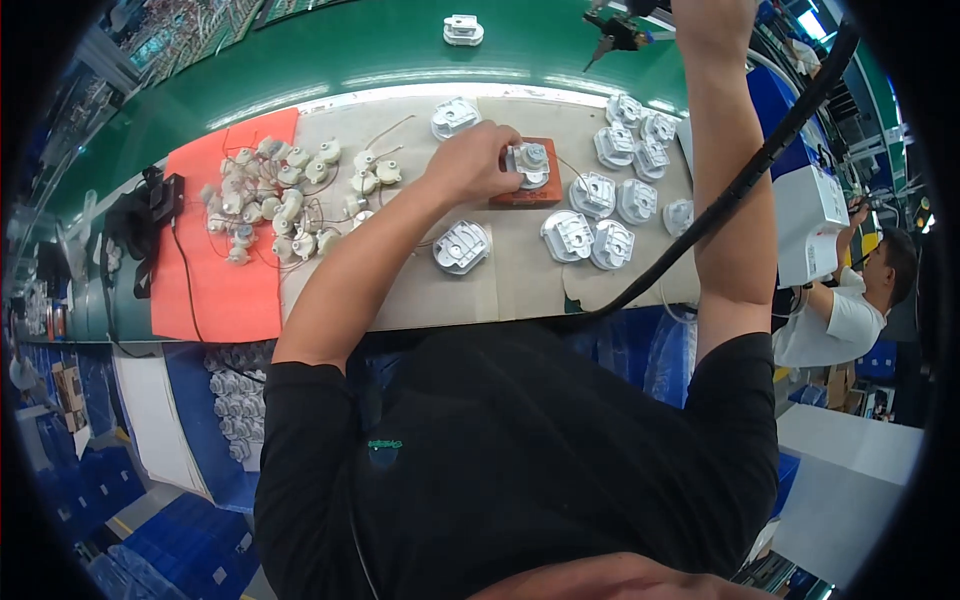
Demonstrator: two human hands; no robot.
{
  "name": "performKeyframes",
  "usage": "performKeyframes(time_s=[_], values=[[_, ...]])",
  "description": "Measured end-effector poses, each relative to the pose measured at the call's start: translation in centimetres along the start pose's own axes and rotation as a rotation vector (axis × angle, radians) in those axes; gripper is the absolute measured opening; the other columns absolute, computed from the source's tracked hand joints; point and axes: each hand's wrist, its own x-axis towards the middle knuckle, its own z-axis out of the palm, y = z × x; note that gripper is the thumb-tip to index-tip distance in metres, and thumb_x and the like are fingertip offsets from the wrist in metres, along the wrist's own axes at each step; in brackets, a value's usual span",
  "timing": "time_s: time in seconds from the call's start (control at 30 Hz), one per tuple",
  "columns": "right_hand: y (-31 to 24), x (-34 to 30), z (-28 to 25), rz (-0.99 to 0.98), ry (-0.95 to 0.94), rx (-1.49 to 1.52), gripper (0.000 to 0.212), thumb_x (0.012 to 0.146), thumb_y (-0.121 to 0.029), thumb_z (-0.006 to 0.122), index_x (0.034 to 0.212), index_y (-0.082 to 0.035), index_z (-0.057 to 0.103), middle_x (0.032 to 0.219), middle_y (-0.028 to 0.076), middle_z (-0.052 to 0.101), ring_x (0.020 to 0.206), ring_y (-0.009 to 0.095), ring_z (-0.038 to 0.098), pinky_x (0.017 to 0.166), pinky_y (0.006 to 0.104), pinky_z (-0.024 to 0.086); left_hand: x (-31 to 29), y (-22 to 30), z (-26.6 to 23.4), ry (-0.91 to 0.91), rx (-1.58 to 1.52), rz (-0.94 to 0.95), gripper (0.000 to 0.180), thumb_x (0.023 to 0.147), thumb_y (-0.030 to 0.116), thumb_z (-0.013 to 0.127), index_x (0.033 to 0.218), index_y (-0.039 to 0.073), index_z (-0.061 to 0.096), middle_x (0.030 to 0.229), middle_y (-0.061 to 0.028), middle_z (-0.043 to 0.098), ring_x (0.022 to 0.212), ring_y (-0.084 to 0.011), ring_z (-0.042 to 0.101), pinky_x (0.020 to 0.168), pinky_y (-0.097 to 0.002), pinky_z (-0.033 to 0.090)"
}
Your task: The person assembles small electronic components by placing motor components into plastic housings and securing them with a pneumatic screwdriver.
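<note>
My left hand [478,160] is closed on the left edge of a round white plastic housing [532,165]. This housing rests on a small red-brown block [548,190], with a grey-white part on top of it and a thin wire trailing off to the right. Stretched far forward, my right forearm [725,130] runs to the top edge, where my right hand [712,15] is mostly cut off and its fingers are hidden. To its left hangs a dark tool with a thin pointed tip [612,38]. Similar white housings lie either side of the block, one of them [461,247] nearer my body.
Small cream motors with wires [285,195] are heaped on an orange-red sheet [190,290]. Several white housings [592,195] stand at the right. A thick black cable [745,190] crosses beside my right arm. One housing [463,30] sits on the green surface [370,50]. Another person [840,310] is at far right.
</note>
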Motion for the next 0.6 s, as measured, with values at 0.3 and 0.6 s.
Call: performKeyframes(time_s=[0.3,0.6], values=[[6.6,-12.6,0.1,-0.708,-0.424,0.09,0.041,0.079,0.006,0.075,0.115,-0.001,0.058,0.105,0.014,0.068,0.099,0.031,0.067,0.087,0.0386,0.054,-1.9,0.3,-2.2,0.111,-0.134,0.076,0.042,0.07,0.021,0.076,0.106,0.001,0.066,0.094,-0.0104,0.062,0.078,-0.0213,0.064,0.075,-0.0335,0.053],[22.8,-13.3,14.2,0.31,-0.983,-0.062,0.09,0.078,-0.04,0.084,0.143,0.005,0.041,0.139,0.027,0.051,0.129,0.034,0.054,0.106,0.0404,0.045,-11.8,1.1,-9.6,0.258,-0.327,-0.055,0.045,0.067,0.013,0.076,0.109,0.002,0.063,0.09,-0.0054,0.058,0.077,-0.0143,0.058,0.067,-0.0269,0.047]])
